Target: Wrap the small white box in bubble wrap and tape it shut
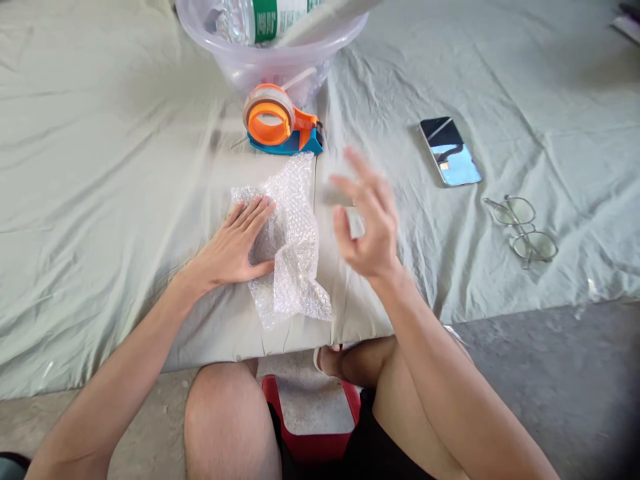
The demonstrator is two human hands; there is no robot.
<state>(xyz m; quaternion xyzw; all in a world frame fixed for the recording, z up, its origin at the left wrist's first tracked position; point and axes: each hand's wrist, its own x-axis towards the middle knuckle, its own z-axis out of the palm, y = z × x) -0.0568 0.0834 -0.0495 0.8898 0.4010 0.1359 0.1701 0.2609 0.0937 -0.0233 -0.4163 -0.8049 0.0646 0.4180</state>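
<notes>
A crumpled sheet of bubble wrap (297, 247) lies on the cloth-covered table near its front edge, one part folded over another. My left hand (240, 243) rests flat on its left side, fingers spread and pressing down. Whether anything is wrapped inside cannot be made out. My right hand (370, 220) is raised to the right of the wrap, apart from it, slightly blurred, with its fingers apart and nothing visible in them. Just beyond the wrap stands an orange and blue tape dispenser (273, 123) with a roll of clear tape.
Behind the dispenser is a translucent plastic basin (270, 57) holding a plastic bottle with a green label (265, 20). To the right lie a phone (450, 152) and a pair of glasses (523, 227) on the grey-green cloth (125, 167). A red stool (315, 443) shows below.
</notes>
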